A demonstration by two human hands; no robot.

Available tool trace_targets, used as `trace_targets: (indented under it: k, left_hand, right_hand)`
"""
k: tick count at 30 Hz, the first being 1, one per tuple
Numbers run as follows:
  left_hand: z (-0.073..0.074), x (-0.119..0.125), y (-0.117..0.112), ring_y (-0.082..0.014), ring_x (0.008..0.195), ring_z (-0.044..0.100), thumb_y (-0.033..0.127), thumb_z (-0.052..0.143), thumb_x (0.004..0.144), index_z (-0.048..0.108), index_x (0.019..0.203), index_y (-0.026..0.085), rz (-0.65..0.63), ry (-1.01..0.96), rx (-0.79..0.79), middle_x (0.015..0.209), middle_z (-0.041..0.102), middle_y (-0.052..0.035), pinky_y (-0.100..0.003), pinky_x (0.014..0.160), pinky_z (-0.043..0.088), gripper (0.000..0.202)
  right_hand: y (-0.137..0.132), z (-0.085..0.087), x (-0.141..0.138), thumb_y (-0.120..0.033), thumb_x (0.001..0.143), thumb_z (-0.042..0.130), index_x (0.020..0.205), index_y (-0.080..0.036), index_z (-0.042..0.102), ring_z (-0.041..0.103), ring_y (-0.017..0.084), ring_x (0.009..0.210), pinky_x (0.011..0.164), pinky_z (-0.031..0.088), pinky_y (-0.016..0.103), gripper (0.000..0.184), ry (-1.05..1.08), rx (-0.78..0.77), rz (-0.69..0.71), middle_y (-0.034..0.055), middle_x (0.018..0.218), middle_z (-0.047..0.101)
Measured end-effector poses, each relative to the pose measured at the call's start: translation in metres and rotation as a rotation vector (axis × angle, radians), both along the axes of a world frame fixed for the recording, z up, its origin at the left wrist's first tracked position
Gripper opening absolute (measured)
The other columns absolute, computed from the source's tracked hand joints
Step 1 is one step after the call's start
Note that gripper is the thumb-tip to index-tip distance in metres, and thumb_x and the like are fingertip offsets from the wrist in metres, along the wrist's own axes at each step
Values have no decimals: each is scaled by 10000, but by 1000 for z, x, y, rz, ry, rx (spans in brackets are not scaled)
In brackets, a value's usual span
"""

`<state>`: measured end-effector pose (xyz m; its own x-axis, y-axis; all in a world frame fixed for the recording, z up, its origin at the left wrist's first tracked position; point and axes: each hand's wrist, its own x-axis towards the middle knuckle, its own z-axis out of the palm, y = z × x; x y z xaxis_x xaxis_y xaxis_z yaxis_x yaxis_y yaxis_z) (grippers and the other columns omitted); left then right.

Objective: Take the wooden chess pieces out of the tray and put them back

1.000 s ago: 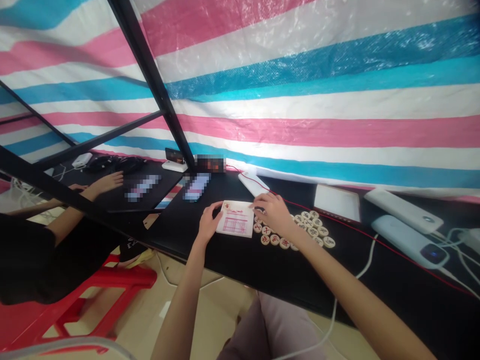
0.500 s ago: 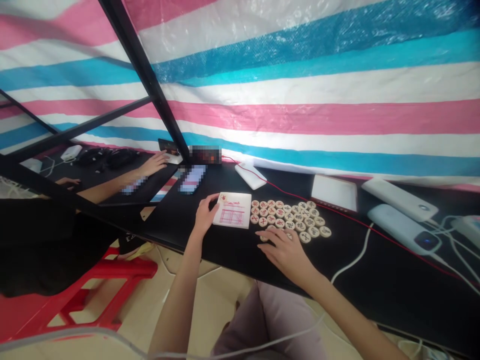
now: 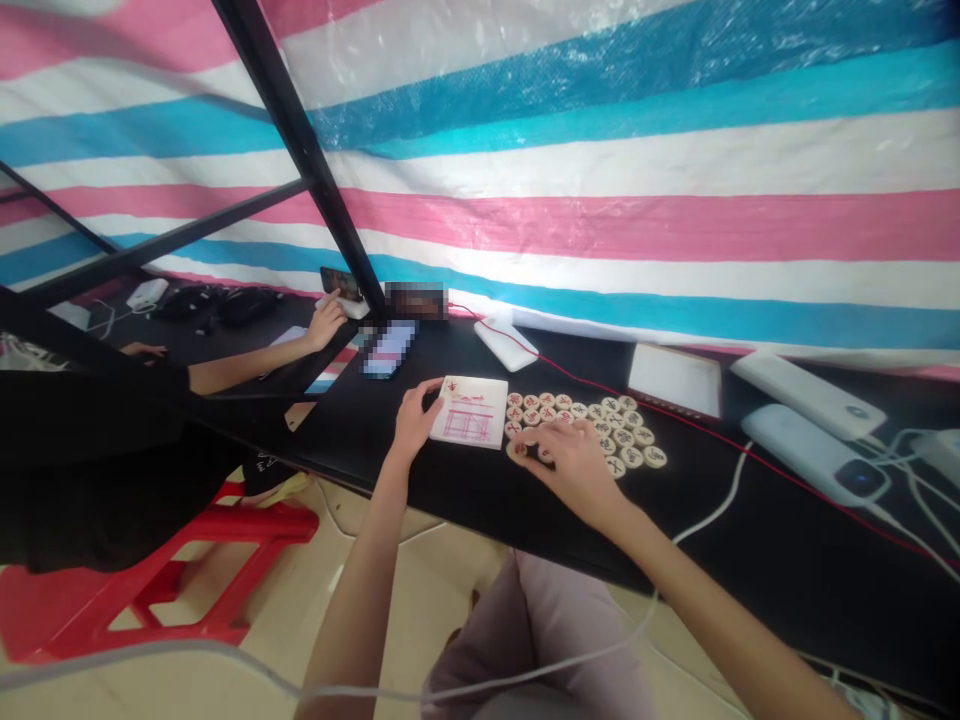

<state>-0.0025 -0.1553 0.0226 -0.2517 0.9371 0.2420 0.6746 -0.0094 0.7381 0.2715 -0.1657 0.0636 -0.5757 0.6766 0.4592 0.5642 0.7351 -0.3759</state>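
Note:
A folded white board with red grid lines [image 3: 469, 411] lies on the black table [image 3: 465, 490]. My left hand [image 3: 415, 420] rests on its left edge, fingers curled over it. To the right of the board lie several round wooden chess discs [image 3: 615, 432] with red and black characters. My right hand [image 3: 568, 458] lies over the near left discs, fingers bent and closed on one disc at its fingertips.
Another person sits at the left on a red stool [image 3: 187, 590], one hand [image 3: 328, 322] at a phone on a stand [image 3: 341, 285]. A phone [image 3: 390, 348], white power banks [image 3: 814, 450], a tablet [image 3: 675, 377] and cables lie on the table. Striped tarp hangs behind.
My right hand went from the board's right edge back to the table's near edge, then forward onto the near left discs. The other person's hand reached to the phone stand.

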Motion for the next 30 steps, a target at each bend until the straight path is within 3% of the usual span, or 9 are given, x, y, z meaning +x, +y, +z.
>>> trace_targets:
  k: [3, 7, 12, 16, 23, 27, 30]
  left_hand:
    - [1, 0, 0, -204, 1097, 517, 266, 516, 826, 575, 1172, 251, -7, -1, -4, 1138, 641, -24, -366, 971, 396, 351]
    - [3, 1, -1, -210, 1098, 520, 274, 514, 829, 580, 1169, 251, -5, -4, -24, 1142, 641, -26, -372, 961, 403, 347]
    - [4, 1, -1, -203, 1090, 521, 265, 516, 825, 583, 1170, 261, 4, 0, -30, 1142, 645, -13, -363, 964, 396, 351]
    - [3, 0, -1, -200, 1089, 517, 279, 519, 825, 582, 1171, 265, 12, -14, -42, 1139, 645, -4, -360, 964, 396, 352]
    - [3, 0, 0, -199, 1086, 521, 288, 518, 822, 581, 1169, 278, 11, -11, -40, 1139, 646, -3, -361, 961, 395, 353]
    - [3, 1, -1, -202, 1096, 514, 312, 511, 829, 583, 1165, 275, 9, -12, -33, 1140, 643, -7, -360, 959, 400, 346]
    - [3, 1, -1, -200, 1100, 512, 306, 499, 836, 583, 1164, 272, 8, -8, -33, 1143, 638, -9, -360, 964, 398, 340]
  right_hand:
    - [38, 5, -30, -355, 889, 535, 845, -251, 661, 550, 149, 798, 757, 216, 336, 170, -46, 17, 14, -12, 819, 706]
    - [84, -4, -74, -317, 879, 545, 856, -218, 673, 523, 175, 835, 745, 200, 354, 164, -206, 55, 63, 27, 851, 707]
    - [100, -16, -98, -301, 886, 526, 774, -215, 690, 467, 196, 911, 751, 205, 361, 217, -256, 105, 128, 34, 914, 691]
    - [97, -17, -96, -237, 905, 476, 777, -243, 712, 419, 201, 959, 748, 207, 366, 268, -270, 141, 135, 33, 1046, 638]
    - [94, -11, -90, -209, 897, 476, 921, -247, 709, 432, 199, 932, 727, 219, 361, 238, -282, 187, 140, 48, 1039, 617]
    - [86, -2, -60, -201, 902, 470, 941, -258, 700, 469, 181, 910, 728, 230, 351, 241, -176, 160, 60, 37, 1026, 633]
    - [70, -1, -28, -278, 907, 489, 920, -255, 698, 482, 180, 890, 732, 242, 350, 211, -152, 128, -2, 34, 1020, 639]
